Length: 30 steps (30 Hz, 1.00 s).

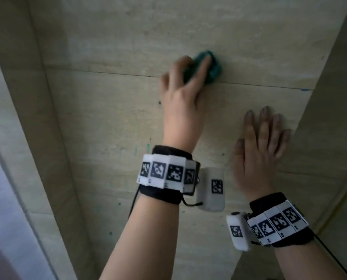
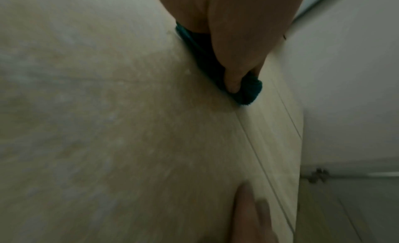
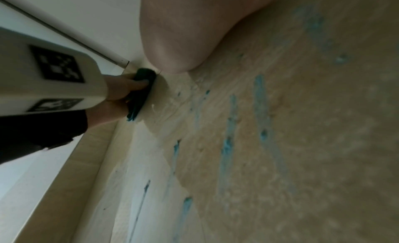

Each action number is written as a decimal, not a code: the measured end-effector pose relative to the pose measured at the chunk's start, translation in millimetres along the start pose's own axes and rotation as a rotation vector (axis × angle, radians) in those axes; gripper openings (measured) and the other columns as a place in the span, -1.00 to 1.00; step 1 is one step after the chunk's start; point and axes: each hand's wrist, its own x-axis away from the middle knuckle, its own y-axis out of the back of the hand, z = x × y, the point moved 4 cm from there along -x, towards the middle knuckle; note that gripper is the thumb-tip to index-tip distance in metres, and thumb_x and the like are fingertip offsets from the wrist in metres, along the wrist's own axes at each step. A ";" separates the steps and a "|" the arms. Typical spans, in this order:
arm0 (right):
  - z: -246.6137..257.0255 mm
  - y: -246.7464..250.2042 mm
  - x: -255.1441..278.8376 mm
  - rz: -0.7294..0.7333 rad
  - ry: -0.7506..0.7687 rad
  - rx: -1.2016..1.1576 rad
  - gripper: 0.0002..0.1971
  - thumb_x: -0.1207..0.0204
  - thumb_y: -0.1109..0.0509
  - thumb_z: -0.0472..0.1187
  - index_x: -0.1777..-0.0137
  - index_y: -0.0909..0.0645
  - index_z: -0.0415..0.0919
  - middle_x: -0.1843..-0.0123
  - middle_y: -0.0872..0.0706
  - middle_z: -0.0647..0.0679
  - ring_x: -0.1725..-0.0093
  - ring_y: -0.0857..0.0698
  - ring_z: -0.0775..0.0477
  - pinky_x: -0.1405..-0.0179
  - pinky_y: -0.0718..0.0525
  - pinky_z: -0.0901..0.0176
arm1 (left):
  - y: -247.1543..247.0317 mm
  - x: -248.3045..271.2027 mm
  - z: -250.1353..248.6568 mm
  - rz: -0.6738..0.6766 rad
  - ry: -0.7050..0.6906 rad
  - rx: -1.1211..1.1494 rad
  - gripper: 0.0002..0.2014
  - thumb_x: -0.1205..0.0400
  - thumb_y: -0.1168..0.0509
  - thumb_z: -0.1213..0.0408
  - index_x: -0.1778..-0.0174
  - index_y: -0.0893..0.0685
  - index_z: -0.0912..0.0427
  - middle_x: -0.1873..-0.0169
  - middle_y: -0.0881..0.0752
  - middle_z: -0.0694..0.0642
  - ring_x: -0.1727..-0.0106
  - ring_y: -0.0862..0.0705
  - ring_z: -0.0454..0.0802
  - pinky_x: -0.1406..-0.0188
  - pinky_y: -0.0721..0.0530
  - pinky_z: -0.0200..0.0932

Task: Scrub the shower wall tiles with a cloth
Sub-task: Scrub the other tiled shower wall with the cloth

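On the beige tiled wall (image 1: 116,110), just above a horizontal grout line (image 1: 108,73), your left hand (image 1: 181,93) presses a bunched teal cloth (image 1: 214,66) flat against the tile. Your fingers (image 1: 204,67) lie over the cloth and curl down onto it, the thumb out to the left on bare tile; in the left wrist view one fingertip (image 2: 232,82) digs into the cloth (image 2: 250,91), which sits squeezed between hand and wall. The cloth is blurred in the head view.

Lower and to the right, your right hand (image 1: 259,150) lies palm-flat on the same wall, fingers straight and slightly spread, holding nothing. It sits close to the corner where a side wall (image 1: 334,98) meets the tiled face, well apart from the cloth.

Blue-green streaks and specks (image 3: 228,144) mark the tile surface in the right wrist view; a few small specks (image 1: 148,146) show in the head view. Each wrist carries a black band with white coded marker tiles (image 1: 164,172).
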 end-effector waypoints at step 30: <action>-21.3 9.4 7.2 -0.027 0.135 -0.053 -0.49 -0.69 -0.05 -0.15 -0.64 -0.21 -0.17 -0.65 -0.24 -0.22 -0.67 -0.05 -0.21 -0.64 0.11 -0.13 | -27.5 175.1 -5.9 0.346 -0.183 -0.155 -0.54 -0.54 -0.25 0.42 -0.34 -0.69 0.00 -0.31 -0.45 0.02 -0.16 -0.44 0.12 -0.07 -0.43 0.03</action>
